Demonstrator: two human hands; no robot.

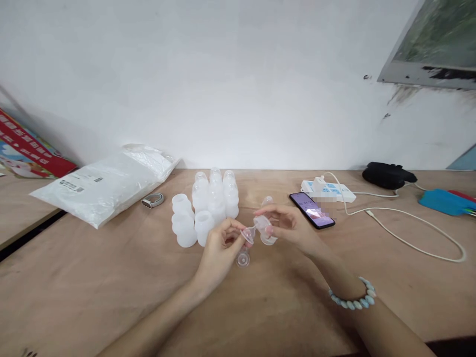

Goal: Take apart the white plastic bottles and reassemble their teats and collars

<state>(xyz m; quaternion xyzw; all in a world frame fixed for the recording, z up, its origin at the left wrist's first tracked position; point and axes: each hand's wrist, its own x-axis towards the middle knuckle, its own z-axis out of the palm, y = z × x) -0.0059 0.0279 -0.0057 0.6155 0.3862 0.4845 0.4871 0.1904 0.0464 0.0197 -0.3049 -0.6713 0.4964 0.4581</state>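
My left hand point(219, 250) pinches a clear bottle nipple point(248, 235) by its wide rim, tip pointing up to the right. My right hand point(292, 225) grips a translucent white screw ring point(262, 224) between thumb and fingers. The nipple's tip is right at the ring; whether it is inside cannot be made out. Below the nipple, a clear round part point(243, 258) lies on the table. Clear pieces point(268, 240) stand partly hidden behind my right hand. Left of my hands are white open-necked bottles point(184, 229) and, behind them, several bottles with clear domed caps point(215, 193).
A white plastic bag point(107, 186) lies at the back left near a watch point(152, 200). To the right are a phone point(313, 210), a power strip point(344, 192) with a looping white cable point(420, 221), a black case point(388, 174) and a blue item point(444, 202).
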